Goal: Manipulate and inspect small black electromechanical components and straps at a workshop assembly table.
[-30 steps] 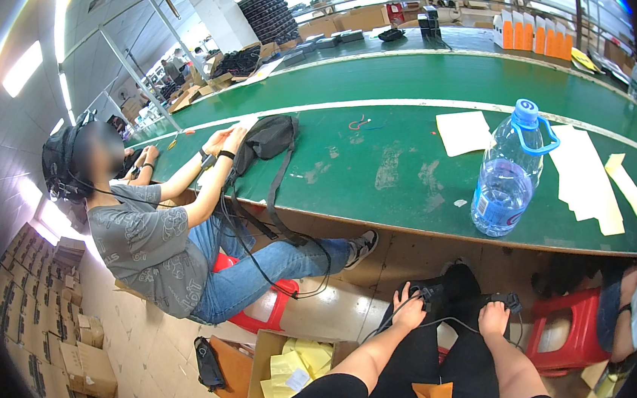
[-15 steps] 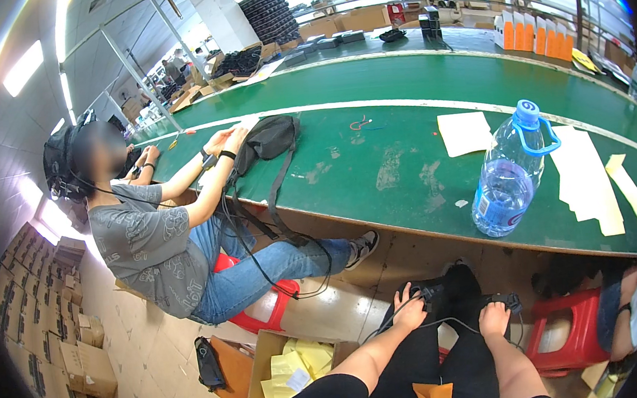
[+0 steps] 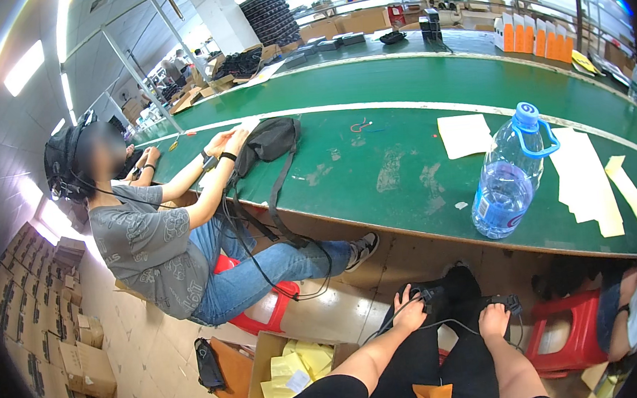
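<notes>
Both my hands rest low over my lap, below the table's near edge. My left hand [image 3: 410, 311] is closed around a small black device [image 3: 428, 295] with a grey cable, on my left thigh. On the other thigh, my right hand [image 3: 494, 320] grips a similar black cabled device [image 3: 508, 303]. Part of each device is hidden by the fingers, so its exact kind cannot be made out. The cable [image 3: 454, 322] loops across my legs between the hands.
On the green table [image 3: 381, 216] stand a large water bottle [image 3: 503, 183] and yellow paper sheets [image 3: 586, 183]. A seated co-worker [image 3: 147, 237] is at left, near a black bag [image 3: 271, 139]. An open carton [image 3: 262, 374] and red stool [image 3: 572, 328] flank me.
</notes>
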Motion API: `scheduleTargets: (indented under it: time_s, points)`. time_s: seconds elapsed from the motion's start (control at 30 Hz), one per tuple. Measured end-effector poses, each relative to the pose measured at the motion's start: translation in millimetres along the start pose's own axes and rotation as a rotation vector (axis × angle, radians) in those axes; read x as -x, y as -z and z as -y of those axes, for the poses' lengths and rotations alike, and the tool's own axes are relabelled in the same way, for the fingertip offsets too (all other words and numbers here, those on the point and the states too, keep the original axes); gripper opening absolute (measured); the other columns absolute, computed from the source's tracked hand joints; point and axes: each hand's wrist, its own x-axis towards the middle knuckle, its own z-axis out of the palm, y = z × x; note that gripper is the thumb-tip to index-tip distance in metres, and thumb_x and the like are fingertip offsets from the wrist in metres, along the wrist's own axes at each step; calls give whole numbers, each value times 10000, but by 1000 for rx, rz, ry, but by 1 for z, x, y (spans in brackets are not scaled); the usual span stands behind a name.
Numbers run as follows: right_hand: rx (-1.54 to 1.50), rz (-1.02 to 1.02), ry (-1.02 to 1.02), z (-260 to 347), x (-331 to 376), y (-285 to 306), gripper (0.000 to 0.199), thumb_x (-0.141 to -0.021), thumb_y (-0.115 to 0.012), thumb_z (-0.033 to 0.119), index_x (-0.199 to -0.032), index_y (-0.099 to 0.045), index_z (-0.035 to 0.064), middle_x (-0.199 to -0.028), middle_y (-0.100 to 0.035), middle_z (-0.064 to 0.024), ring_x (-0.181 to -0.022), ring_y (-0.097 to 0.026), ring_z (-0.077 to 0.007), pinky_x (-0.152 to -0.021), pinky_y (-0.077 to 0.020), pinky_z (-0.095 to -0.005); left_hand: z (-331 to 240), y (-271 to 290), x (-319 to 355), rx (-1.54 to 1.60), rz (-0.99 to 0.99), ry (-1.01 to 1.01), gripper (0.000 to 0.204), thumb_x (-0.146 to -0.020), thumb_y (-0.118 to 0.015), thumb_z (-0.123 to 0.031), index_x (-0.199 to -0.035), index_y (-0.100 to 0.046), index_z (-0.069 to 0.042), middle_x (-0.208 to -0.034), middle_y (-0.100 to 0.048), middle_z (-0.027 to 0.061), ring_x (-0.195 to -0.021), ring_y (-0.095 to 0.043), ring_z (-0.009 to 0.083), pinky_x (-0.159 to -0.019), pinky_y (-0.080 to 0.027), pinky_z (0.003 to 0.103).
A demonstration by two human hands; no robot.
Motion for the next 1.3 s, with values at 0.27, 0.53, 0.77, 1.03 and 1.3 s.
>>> scheduleTargets:
  time_s: [0.27,0.53,0.77,1.03,1.3]
  points:
    - [16,-6,3,0,0,-1,188,-767,-513,194,-751,-602,30,-849,-570,-106,-902,-515,-250,-792,-395,-417,-1,2,1,-2,1,-1,368,-734,-556,-268,-1069,-578,-117,-1262,-425,20,-1289,-166,278,-1017,-170,537]
    - [5,4,-5,1,0,3,195,-772,-510,200,-770,-601,28,-876,-570,-110,-924,-511,-250,-801,-393,-421,-1,2,1,-6,12,8,386,-732,-562,-268,-1092,-565,-127,-1266,-421,14,-1290,-165,274,-1021,-159,536]
    - [-44,151,-53,3,-2,11,223,-781,-494,198,-820,-616,16,-1104,-535,-146,-1012,-488,-259,-862,-379,-457,0,0,0,3,14,5,382,-725,-572,-270,-1079,-571,-124,-1270,-420,15,-1292,-159,275,-1023,-158,538]
    - [-14,75,-26,4,0,11,204,-776,-508,203,-786,-600,21,-911,-568,-119,-953,-502,-254,-812,-389,-421,0,-2,0,17,8,8,382,-717,-582,-267,-1060,-578,-99,-1263,-427,22,-1291,-163,276,-1023,-160,536]
    - [-29,125,-57,2,-5,7,226,-783,-490,201,-815,-618,18,-1060,-553,-137,-995,-496,-257,-859,-380,-460,0,-2,-4,15,-8,1,375,-714,-585,-268,-1055,-582,-113,-1261,-428,23,-1292,-161,276,-1022,-162,537]
